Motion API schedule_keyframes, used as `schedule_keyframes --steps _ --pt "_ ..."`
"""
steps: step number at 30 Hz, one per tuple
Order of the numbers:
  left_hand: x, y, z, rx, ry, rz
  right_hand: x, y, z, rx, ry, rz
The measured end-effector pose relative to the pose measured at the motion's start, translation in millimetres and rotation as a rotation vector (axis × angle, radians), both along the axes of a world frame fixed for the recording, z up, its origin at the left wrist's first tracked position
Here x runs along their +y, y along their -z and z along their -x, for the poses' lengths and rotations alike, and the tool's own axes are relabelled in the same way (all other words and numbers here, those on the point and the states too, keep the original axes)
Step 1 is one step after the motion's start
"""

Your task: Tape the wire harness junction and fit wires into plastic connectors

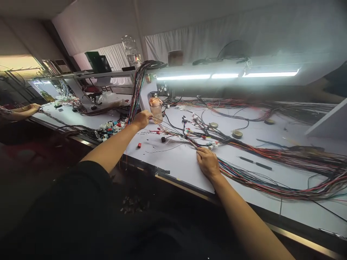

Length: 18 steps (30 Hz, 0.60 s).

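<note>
My left hand (pixel 141 120) is closed on the ends of several thin wires (pixel 165 127), raised a little above the table. These wires run right and down to my right hand (pixel 208 162), which is wrapped round a wire bundle (pixel 244 177) near the table's front edge. Beyond the hand, the bundle spreads to the right in many colours. Just behind lies a branched wiring harness (pixel 214 137) wrapped in black tape, with small connectors on its ends. A loose red connector (pixel 139 145) and a black connector (pixel 163 139) lie between my hands.
Tape rolls (pixel 237 134) and a slim dark tool (pixel 255 163) lie on the white table (pixel 184 171). A bottle (pixel 155 108) stands by the shelf post, where a thick wire bundle (pixel 137 88) hangs. White connectors (pixel 110 130) pile up at left. Another person's hands (pixel 31 108) work far left.
</note>
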State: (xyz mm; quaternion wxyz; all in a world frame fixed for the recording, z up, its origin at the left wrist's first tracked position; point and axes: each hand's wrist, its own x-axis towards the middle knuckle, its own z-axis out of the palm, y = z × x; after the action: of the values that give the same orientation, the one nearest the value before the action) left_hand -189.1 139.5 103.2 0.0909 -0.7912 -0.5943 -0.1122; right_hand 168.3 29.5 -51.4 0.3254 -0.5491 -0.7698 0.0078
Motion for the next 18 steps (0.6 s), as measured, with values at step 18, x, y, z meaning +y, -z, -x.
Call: schedule_keyframes --steps 18 --pt "-117.9 101.1 32.9 0.081 -0.193 0.125 5.8 10.8 -0.8 -0.046 0.043 -0.103"
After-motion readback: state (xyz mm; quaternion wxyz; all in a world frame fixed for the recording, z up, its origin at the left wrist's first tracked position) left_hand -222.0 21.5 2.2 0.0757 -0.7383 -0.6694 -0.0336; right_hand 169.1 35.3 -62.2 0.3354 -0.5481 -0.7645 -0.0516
